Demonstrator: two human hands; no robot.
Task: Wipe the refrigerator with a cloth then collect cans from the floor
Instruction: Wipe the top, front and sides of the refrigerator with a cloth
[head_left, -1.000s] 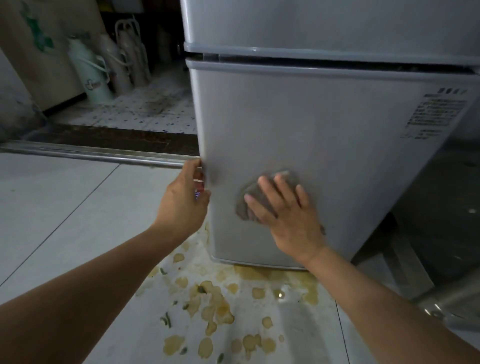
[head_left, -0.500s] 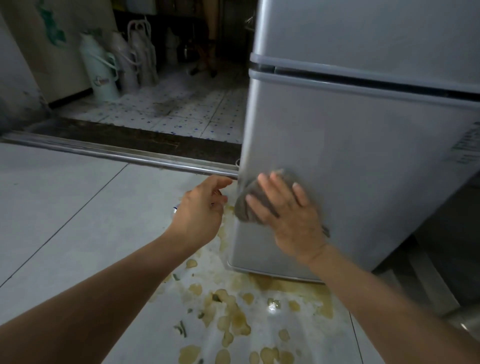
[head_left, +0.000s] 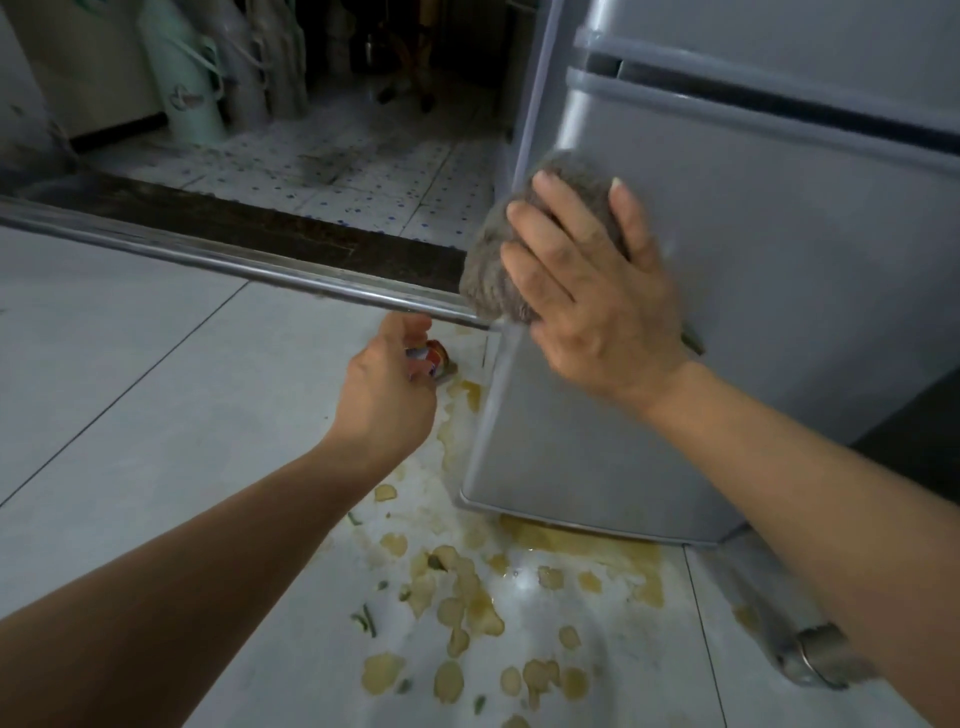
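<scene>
Head view only. Right hand (head_left: 597, 291) flat on gray cloth (head_left: 485, 270), fingers straight and spread, palm pressing cloth against lower fridge door (head_left: 779, 322) near its left edge, cloth bunching out past the door corner; flat spread probably to cover more surface and keep even pressure for wiping. Left hand (head_left: 387, 395) low beside the fridge corner, fingers curled around something small and colourful (head_left: 428, 358), likely a can but mostly hidden behind the knuckles, so cannot tell if held clear of the floor or resting on it. Probably held there to free the floor while the other hand wipes. Yellowish spill (head_left: 582, 545) pooled under the fridge's front edge, pale food slices (head_left: 457, 587) and green bits scattered across white floor tiles (head_left: 156, 364) in front. Metal door track (head_left: 234, 260) running left from the fridge, patterned floor and pale green flask (head_left: 184, 78) beyond it. Metal object (head_left: 821, 660) at bottom right, blurred. Wiping step apparently in progress, can collecting barely begun.
</scene>
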